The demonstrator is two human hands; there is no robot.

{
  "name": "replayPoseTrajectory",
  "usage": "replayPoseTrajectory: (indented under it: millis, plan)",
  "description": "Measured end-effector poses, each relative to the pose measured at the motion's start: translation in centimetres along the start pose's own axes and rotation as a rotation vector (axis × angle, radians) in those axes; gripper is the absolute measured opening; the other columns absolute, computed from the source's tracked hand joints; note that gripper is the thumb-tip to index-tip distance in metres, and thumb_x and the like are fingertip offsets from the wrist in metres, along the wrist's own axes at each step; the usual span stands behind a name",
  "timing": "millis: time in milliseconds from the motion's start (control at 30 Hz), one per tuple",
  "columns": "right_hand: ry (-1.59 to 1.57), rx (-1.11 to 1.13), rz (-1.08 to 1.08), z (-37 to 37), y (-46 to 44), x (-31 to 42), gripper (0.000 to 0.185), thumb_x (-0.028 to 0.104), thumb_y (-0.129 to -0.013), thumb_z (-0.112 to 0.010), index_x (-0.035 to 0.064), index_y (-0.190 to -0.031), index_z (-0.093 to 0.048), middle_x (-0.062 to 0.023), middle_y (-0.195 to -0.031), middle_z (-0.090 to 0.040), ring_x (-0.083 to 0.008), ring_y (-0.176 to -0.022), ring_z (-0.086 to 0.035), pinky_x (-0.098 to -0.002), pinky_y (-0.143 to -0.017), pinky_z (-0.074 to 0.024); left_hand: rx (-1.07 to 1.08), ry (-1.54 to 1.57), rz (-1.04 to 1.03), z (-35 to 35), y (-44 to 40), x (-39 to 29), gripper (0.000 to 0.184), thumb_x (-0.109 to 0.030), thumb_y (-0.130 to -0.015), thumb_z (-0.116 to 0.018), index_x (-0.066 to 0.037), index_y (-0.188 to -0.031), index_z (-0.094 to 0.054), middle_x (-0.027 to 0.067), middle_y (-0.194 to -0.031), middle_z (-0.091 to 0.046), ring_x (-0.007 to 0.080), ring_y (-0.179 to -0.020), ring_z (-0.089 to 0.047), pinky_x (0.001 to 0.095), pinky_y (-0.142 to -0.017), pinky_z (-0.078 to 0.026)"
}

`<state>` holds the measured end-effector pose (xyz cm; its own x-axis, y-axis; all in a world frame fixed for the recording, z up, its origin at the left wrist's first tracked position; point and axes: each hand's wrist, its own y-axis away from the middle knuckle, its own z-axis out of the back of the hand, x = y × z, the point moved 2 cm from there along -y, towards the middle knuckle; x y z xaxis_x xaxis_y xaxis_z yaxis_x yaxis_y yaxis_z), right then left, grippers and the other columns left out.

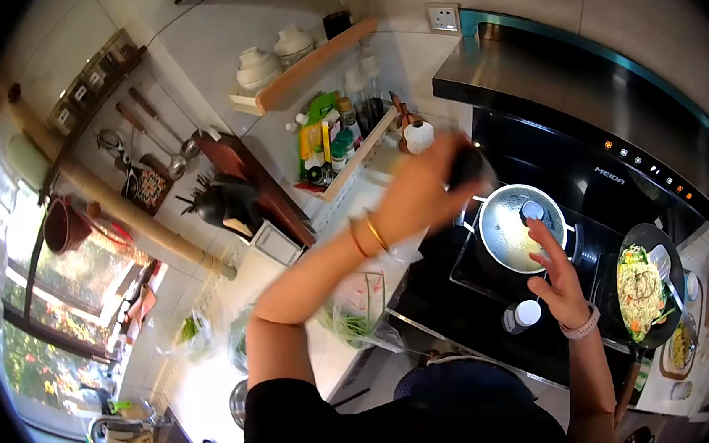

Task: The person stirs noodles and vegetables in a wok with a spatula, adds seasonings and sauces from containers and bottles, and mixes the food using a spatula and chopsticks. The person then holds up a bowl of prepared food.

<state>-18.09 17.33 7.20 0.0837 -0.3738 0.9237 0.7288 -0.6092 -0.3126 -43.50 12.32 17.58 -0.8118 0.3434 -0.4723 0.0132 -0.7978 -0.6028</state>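
My left hand (423, 186), smeared by motion, is raised at the back left of the stove. Its fingers are closed around a dark, blurred container (469, 167), whose kind I cannot make out. Below and to its right stands a white pot (570, 228) with a steamed glass lid (506, 217) and a round knob (531, 211). My right hand (558, 280) is open over the pot's front right side, fingers apart; whether it touches the lid is unclear. A white-capped jar (521, 316) stands on the black stove top in front of the pot.
A black pan (647, 238) of noodles with a spatula (671, 278) is at right. The range hood (563, 93) overhangs the stove. Bottles on a shelf (358, 166), a knife holder (222, 203) and bagged greens (350, 319) are at left.
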Motion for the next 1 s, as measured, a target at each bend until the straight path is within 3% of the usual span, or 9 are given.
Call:
replayPoseTrajectory:
  millis: [133,200,367,567,667,767,833,900,1000]
  plan:
    - [0.072,-0.179,-0.198,0.6,3.2,-0.1,0.067,0.021,-0.08,-0.068,0.0096,-0.138,-0.036,-0.0093,-0.141,-0.038,-0.0233,-0.127,-0.039,-0.0359,-0.097,-0.0378,-0.405,-0.577,-0.304,10.4,-9.6,8.8,0.046,-0.017,-0.072,-0.073,-0.005,-0.112,-0.053,0.02,-0.107,-0.053,0.0378,-0.091,-0.056,0.0418,-0.079,-0.048]
    - [0.098,-0.298,-0.297,1.1,5.7,-0.7,0.062,0.017,-0.08,-0.066,0.0084,-0.136,-0.04,-0.0076,-0.139,-0.041,-0.0203,-0.122,-0.043,-0.0333,-0.093,-0.0391,-0.402,-0.703,-0.135,13.9,-13.7,13.1,0.042,-0.014,-0.076,-0.069,-0.005,-0.113,-0.052,0.0228,-0.11,-0.051,0.0396,-0.098,-0.054,0.0429,-0.083,-0.046]
    - [0.134,-0.55,-0.536,1.0,12.0,-0.2,0.056,0.019,-0.084,-0.064,0.0032,-0.133,-0.043,-0.0078,-0.135,-0.045,-0.017,-0.115,-0.047,-0.024,-0.083,-0.0436,-0.335,-1.045,-0.106,18.1,-20.9,24.3,0.042,-0.023,-0.078,-0.064,-0.005,-0.114,-0.053,0.023,-0.109,-0.053,0.04,-0.093,-0.057,0.0431,-0.082,-0.048]
    - [0.167,-0.663,-0.636,0.1,15.9,0.1,0.06,0.036,-0.083,-0.065,0.0048,-0.131,-0.046,-0.0096,-0.132,-0.048,-0.0198,-0.11,-0.051,-0.0277,-0.081,-0.0466,0.101,-1.114,0.43,18.6,-23.9,27.4,0.046,-0.042,-0.085,-0.057,-0.001,-0.106,-0.061,0.0193,-0.114,-0.058,0.0393,-0.103,-0.056,0.0433,-0.088,-0.046]
    - [0.211,-0.682,-0.675,-0.3,16.0,0.0,0.061,0.04,-0.083,-0.065,0.0045,-0.13,-0.047,-0.0102,-0.13,-0.05,-0.0194,-0.107,-0.053,-0.0281,-0.08,-0.0477,-0.249,-1.419,0.111,17.3,-22.7,25.6,0.036,-0.033,-0.081,-0.061,-0.004,-0.101,-0.064,0.0161,-0.101,-0.062,0.035,-0.09,-0.06,0.0447,-0.079,-0.049]
    - [0.205,-0.719,-0.666,-1.0,15.8,-0.2,0.062,0.04,-0.083,-0.065,0.0035,-0.13,-0.047,-0.0106,-0.128,-0.051,-0.0186,-0.105,-0.054,-0.0277,-0.078,-0.0484,-0.471,-1.291,-0.138,13.4,-22.2,23.7,0.029,-0.032,-0.08,-0.06,-0.004,-0.09,-0.063,0.0132,-0.094,-0.061,0.0332,-0.088,-0.06,0.0451,-0.074,-0.049]
    - [0.178,-0.731,-0.667,-1.5,15.7,-0.5,0.062,0.04,-0.083,-0.065,0.0029,-0.13,-0.047,-0.0108,-0.127,-0.051,-0.018,-0.103,-0.054,-0.0274,-0.078,-0.0485,-0.487,-0.77,-0.059,8.7,-19.0,23.3,0.024,-0.03,-0.079,-0.062,-0.006,-0.083,-0.058,0.0115,-0.092,-0.059,0.035,-0.092,-0.058,0.046,-0.072,-0.048]
    - [0.15,-0.759,-0.66,-2.0,16.0,-0.7,0.062,0.04,-0.083,-0.065,0.0023,-0.13,-0.047,-0.011,-0.126,-0.052,-0.0175,-0.102,-0.054,-0.0272,-0.077,-0.0486,-0.318,-0.692,0.246,4.1,-15.6,25.6,0.033,-0.03,-0.079,-0.064,-0.004,-0.099,-0.056,0.0123,-0.095,-0.06,0.0331,-0.095,-0.058,0.0433,-0.078,-0.047]
    - [0.142,-0.773,-0.704,-2.4,17.2,-0.6,0.06,0.038,-0.084,-0.065,0.0018,-0.129,-0.047,-0.0108,-0.125,-0.052,-0.0167,-0.101,-0.055,-0.026,-0.077,-0.0484,-0.281,-1.059,0.231,0.8,-11.9,29.8,0.061,-0.035,-0.074,-0.07,0.002,-0.117,-0.046,0.0147,-0.1,-0.061,0.0289,-0.09,-0.061,0.0423,-0.083,-0.046]
